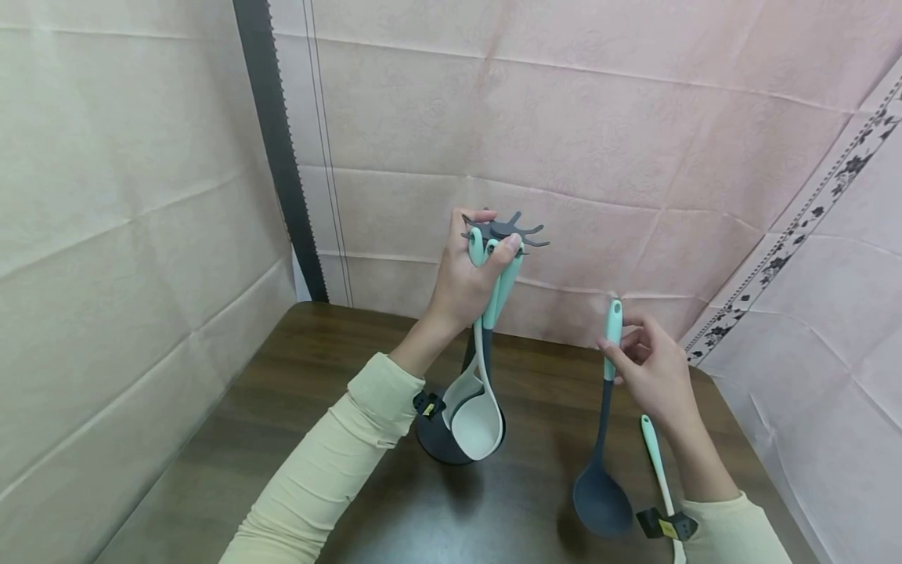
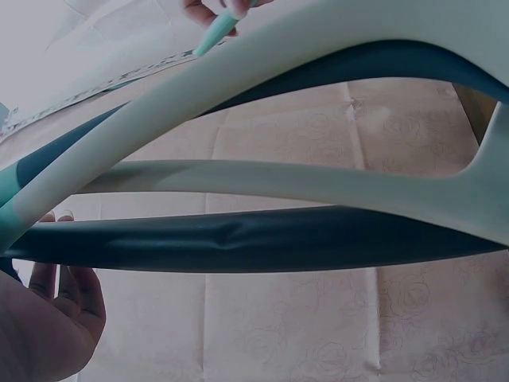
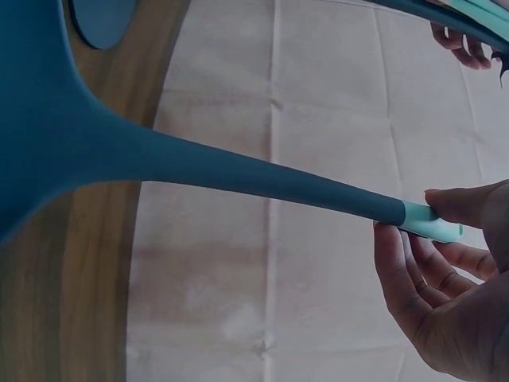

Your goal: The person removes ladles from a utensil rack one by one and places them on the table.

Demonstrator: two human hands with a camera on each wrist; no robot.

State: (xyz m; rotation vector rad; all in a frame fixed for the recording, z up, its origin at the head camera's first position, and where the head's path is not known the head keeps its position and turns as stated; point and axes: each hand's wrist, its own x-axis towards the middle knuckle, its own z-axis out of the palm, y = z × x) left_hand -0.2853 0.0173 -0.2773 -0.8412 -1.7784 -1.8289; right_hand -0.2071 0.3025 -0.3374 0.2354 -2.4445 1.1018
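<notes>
My left hand (image 1: 460, 274) grips the top of a dark utensil stand, its thumb across mint handles just below the hooked rack (image 1: 524, 229). From that rack hang several utensils, among them a pale spoon-shaped one (image 1: 477, 431) in front. Behind them is the stand's round base (image 1: 435, 445). The left wrist view shows pale and dark shafts crossing near the stand's dark post (image 2: 238, 239). To the right, my right hand (image 1: 655, 372) pinches the mint handle of a dark blue-grey spoon (image 1: 602, 501) between thumb and fingers. The spoon points bowl down over the table.
A utensil with a mint handle and pale shaft (image 1: 657, 458) lies at the table's right side, partly hidden by my right wrist. The brown wooden table (image 1: 338, 360) meets cloth-covered walls at the back and sides. Black wrist cameras sit on both cuffs.
</notes>
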